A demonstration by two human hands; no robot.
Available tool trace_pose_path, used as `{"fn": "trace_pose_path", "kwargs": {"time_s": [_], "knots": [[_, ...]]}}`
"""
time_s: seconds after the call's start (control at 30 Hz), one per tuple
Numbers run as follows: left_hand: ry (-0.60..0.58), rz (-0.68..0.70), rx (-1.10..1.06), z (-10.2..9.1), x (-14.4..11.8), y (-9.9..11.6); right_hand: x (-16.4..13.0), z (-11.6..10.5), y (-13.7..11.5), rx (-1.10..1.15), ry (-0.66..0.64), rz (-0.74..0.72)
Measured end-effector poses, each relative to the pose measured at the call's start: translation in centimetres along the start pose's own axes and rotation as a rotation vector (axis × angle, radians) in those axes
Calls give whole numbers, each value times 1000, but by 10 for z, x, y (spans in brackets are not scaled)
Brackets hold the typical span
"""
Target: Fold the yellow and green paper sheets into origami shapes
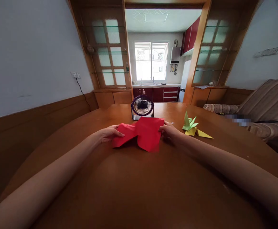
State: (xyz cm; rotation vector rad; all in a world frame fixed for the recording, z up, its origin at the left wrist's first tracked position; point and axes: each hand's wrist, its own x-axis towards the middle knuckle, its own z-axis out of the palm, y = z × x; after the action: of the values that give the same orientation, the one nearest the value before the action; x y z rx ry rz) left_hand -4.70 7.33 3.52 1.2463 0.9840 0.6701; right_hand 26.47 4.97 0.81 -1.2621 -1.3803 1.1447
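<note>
A sheet of red paper (pixel 149 133), creased and partly folded, is held up just over the brown table (pixel 139 184). My left hand (pixel 109 133) pinches its left part, thumb on top and fingers behind. At the upper right edge, my right hand (pixel 169 129) grips the paper between thumb and fingers. The middle of the paper narrows between a smaller left section and a wider right one. Whether its lower edge touches the table I cannot tell.
A small dark desk fan (pixel 142 106) stands right behind the paper. Green folded paper (pixel 189 122) and yellow folded paper (pixel 202 133) lie to the right of my right hand. A striped armchair (pixel 265 101) is beyond the table at right.
</note>
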Motion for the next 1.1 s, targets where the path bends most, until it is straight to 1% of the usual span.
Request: {"fn": "trace_pose_path", "kwargs": {"time_s": [0.07,0.13,0.23,0.27,0.3,0.33,0.4,0.43,0.5,0.53,0.6,0.63,0.7,0.73,0.77,0.8,0.83,0.87,0.93,1.0,1.03,1.07,1.1], "knots": [[-33,1,44,-12,-3,1,2,-6,0,-76,33,2],[-17,2,117,-23,-7,3,2,-9,0,-150,59,-20],[135,19,323,-37,-13,9,-4,-7,0,-248,80,-78],[191,33,414,-41,-16,12,-8,-6,0,-320,77,-116],[231,49,508,-46,-18,15,-12,-3,0,-429,59,-164],[246,51,603,-50,-20,18,-15,-1,-1,-585,31,-227],[231,-11,793,-60,-24,23,-22,3,-3,-896,-63,-325],[214,-65,893,-64,-25,26,-24,4,-6,-980,-100,-343],[198,-152,1118,-70,-26,31,-26,3,-16,-1048,-135,-341],[217,-181,1241,-70,-26,34,-26,0,-23,-1063,-127,-340],[310,-183,1468,-63,-23,38,-25,-12,-41,-1124,-68,-347],[372,-166,1556,-55,-21,38,-25,-21,-51,-1168,-14,-354],[423,-48,1634,-33,-16,35,-25,-42,-70,-1399,219,-365],[395,42,1639,-18,-14,31,-25,-54,-77,-1484,338,-338],[351,119,1627,-4,-11,26,-25,-66,-82,-1549,415,-308],[293,142,1604,10,-9,19,-25,-77,-85,-1589,458,-279],[229,146,1576,23,-7,12,-23,-88,-85,-1601,461,-233],[170,145,1550,33,-6,5,-21,-98,-84,-1596,434,-178],[109,89,1512,45,-4,-7,-16,-111,-78,-1526,310,-47],[80,2,1478,46,-3,-12,-10,-115,-73,-1490,237,-64],[89,-22,1461,44,-3,-13,-8,-113,-72,-1468,201,-102],[117,-22,1440,43,-3,-12,-6,-108,-71,-1442,159,-156],[156,9,1407,42,-3,-10,-6,-100,-71,-1406,114,-221]]}}
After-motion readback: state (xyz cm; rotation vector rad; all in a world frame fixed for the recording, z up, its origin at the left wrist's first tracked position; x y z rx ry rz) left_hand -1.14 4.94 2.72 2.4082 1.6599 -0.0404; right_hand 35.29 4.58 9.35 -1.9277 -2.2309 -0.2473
